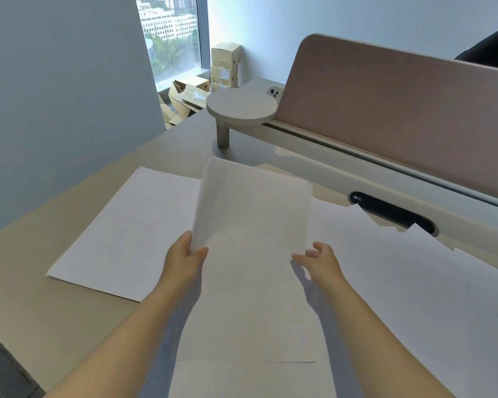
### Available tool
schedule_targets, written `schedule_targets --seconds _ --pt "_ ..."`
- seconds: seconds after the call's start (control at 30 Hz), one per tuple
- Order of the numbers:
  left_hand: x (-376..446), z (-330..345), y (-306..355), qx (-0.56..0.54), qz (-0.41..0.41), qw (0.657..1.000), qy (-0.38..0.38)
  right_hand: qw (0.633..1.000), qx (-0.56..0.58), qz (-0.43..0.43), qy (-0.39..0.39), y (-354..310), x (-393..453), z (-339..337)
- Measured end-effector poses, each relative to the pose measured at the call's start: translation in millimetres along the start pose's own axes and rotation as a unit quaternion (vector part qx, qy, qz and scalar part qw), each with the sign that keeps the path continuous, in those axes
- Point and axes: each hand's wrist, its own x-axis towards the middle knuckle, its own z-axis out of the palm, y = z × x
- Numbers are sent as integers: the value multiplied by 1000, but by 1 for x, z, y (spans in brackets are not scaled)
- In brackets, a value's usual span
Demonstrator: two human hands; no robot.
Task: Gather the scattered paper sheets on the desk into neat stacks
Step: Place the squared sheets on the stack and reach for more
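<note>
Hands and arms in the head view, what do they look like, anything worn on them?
Both are bare: the left hand and right hand wear no gloves, rings, watch or bands, and both forearms are uncovered to the frame's bottom edge, with no sleeves in view.

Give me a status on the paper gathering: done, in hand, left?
Done: one squared stack lies at the desk's left. In hand: the left hand pinches a raised sheet by its lower corner; the right hand hovers open beside it. Left: loose overlapping sheets on the right and sheets under the forearms.
</note>
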Motion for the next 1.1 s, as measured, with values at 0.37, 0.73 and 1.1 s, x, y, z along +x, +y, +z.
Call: schedule_targets --seconds 0.37,0.73,1.1 --pt "-5 -21 76 -159 75 984 -24 981 56 -181 -37 -82 -28 -8" --pt "7 0 46 -116 4 993 -19 991 20 -125 -33 -58 -23 -7" --pt "65 -98 21 50 -68 995 -49 994 -7 -106 8 -65 -8 103"
